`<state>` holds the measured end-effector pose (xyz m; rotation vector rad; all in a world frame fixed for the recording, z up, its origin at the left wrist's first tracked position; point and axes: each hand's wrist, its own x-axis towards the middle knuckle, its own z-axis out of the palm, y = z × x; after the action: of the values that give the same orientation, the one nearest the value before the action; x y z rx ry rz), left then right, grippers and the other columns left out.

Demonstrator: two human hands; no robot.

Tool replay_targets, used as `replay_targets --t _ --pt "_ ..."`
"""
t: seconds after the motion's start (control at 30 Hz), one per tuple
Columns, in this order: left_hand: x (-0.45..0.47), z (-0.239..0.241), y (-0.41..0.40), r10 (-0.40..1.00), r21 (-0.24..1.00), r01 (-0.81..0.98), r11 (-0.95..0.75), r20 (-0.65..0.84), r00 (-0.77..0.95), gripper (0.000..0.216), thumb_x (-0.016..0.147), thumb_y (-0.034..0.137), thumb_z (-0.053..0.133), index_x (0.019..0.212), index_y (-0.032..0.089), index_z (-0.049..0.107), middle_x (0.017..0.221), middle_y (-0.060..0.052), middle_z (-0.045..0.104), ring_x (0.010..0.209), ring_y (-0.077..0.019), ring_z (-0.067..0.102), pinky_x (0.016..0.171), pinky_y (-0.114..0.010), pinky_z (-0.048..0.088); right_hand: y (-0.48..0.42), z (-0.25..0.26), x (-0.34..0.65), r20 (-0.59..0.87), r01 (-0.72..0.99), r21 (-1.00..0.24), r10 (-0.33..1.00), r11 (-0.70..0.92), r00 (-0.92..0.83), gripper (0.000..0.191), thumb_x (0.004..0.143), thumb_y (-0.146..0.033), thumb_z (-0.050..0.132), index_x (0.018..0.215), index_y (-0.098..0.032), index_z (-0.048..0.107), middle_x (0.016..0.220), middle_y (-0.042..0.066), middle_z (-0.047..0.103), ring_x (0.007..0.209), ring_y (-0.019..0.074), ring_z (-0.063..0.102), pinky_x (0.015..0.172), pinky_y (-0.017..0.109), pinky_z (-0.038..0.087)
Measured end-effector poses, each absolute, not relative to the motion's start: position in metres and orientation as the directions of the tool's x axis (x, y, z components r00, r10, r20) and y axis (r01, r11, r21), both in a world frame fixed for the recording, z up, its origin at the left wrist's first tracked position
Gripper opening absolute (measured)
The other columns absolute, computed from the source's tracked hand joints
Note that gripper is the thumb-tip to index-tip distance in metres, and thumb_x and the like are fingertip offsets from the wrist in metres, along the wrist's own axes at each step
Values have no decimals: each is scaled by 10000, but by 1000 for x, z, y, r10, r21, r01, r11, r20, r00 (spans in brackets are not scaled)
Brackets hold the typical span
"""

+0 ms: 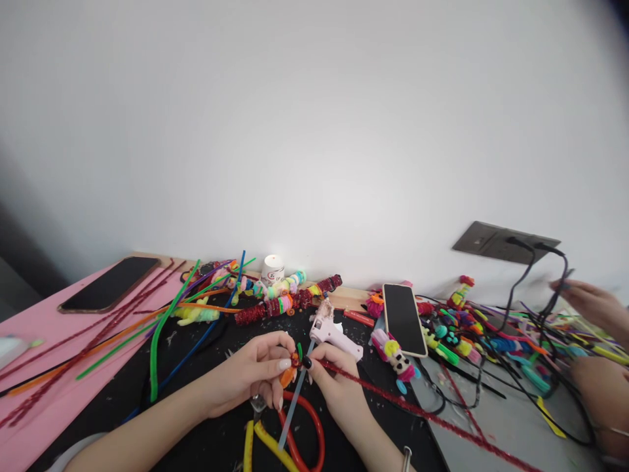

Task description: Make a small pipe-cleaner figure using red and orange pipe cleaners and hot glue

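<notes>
My left hand (263, 370) pinches a small orange pipe-cleaner piece (287, 376) with a bit of green at its top. Close against it, my right hand (339, 387) grips a long dark red tinsel pipe cleaner (403, 393), which trails off to the lower right. Just behind the fingers lies a pale lilac glue gun (335, 335); its clear glue stick (296, 400) passes down between my hands. Under them are pliers with yellow handles (270, 442) and a red-handled tool (322, 426), its working end hidden.
Loose pipe cleaners (160, 334) and a phone (111, 283) lie at left. A paper cup (272, 269) stands by the wall. Another phone (403, 318), pipe-cleaner figures (396, 357) and black cables (545, 314) lie at right, where another person's hand (592, 303) reaches in.
</notes>
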<state>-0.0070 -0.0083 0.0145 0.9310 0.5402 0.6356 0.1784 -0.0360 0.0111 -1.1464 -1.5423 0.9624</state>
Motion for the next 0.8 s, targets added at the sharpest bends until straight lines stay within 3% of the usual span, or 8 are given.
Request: replay_targets --t 0.8 --pt "-8 13 -9 666 833 -282 477 -133 734 167 828 264 673 877 190 531 646 39 637 466 -73 642 434 -120 470 -38 14 178 193 196 -957 974 213 -118 218 812 -276 580 618 -176 571 568 -14 518 553 134 473 539 242 381"
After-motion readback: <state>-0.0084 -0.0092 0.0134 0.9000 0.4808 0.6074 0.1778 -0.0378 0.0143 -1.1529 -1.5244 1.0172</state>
